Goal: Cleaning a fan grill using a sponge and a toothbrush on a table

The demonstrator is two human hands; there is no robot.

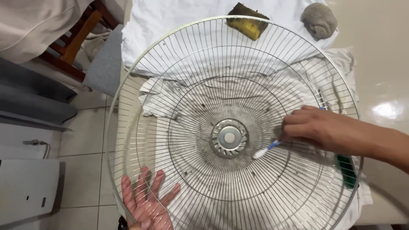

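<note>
A round white wire fan grille (183,64) fills the middle of the view, its metal hub (229,138) at the centre. My left hand (147,202) lies flat behind the lower left wires, fingers spread, propping the grille. My right hand (321,127) comes in from the right and grips a blue and white toothbrush (265,150). The brush head touches the wires just right of the hub. Dark specks of dirt cling to the inner wires.
A white cloth (170,17) covers the beige table (379,76) under the grille. A yellow sponge (247,21) and a grey scrub pad (319,19) lie at the far edge. A green object (346,170) sits at right. A wooden chair (72,47) stands at left on tiled floor.
</note>
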